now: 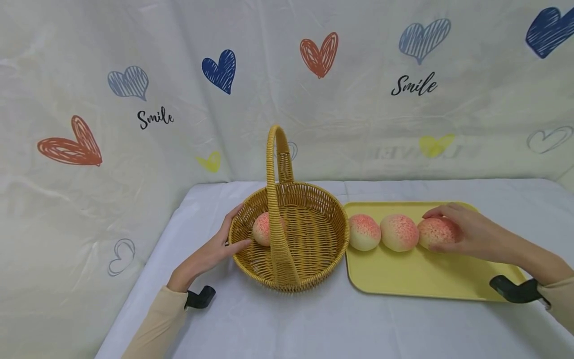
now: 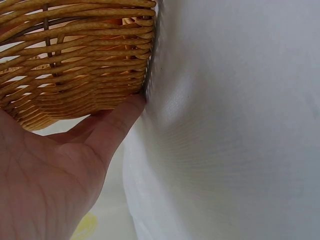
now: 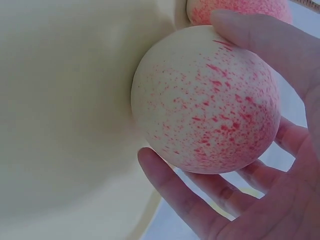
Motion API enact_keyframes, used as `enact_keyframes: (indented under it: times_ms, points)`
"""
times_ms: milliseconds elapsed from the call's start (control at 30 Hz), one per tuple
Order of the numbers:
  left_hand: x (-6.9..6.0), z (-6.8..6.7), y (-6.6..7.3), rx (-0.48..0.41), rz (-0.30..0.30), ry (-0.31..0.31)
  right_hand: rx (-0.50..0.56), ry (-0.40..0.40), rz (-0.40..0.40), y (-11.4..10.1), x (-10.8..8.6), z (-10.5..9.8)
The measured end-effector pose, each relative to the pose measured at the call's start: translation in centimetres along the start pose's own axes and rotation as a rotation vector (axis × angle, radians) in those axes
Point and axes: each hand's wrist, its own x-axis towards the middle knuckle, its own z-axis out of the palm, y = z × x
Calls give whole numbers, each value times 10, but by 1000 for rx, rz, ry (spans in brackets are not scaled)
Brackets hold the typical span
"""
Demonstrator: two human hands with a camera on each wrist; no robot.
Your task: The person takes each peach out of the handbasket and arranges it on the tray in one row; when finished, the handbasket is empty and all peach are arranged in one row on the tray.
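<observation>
1. I'm watching the right-end peach (image 1: 433,231), which is sitting on the yellow tray (image 1: 403,279), nearer its far edge and toward the far right corner.
2. The right hand (image 1: 476,232) is gripping it, thumb on one side and fingers curving round the other.
3. Just beside it, the middle peach (image 1: 399,233) and the left-end peach (image 1: 364,232) are lining up toward the tray's left edge.
4. The left hand (image 1: 223,243) is gripping the wicker basket (image 1: 311,239) by its left side, thumb over the rim; another peach (image 1: 261,229) is lying inside.
5. The basket is standing on the white table (image 1: 305,324), by the tray's left edge.
6. I'm judging this as the grasping step; the next move is probably calling for a secure, gentle lift, clearing the neighbouring peach.
</observation>
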Motion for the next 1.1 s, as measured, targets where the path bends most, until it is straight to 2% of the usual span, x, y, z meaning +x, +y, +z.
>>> enact_keyframes:
  times_ms: [167, 367, 567, 700, 867, 1100]
  points:
    - [0, 0, 0, 0, 4, 1, 0, -8, -5, -2, 0, -2]
    - [-1, 0, -1, 9, -2, 7, 23, -73, 46, -10, 4, -12]
    - [-1, 0, 0, 3, -6, 3, 55, -107, 71, -21, 17, -28]
    - [0, 0, 0, -5, -11, 1, 37, -111, 36, -39, 37, -34]
    - [0, 0, 0, -7, -18, 1, 50, -162, -46, -76, 71, -36]
    - [0, -1, -1, -8, -13, 1, 118, -213, -202, -125, 124, -21]
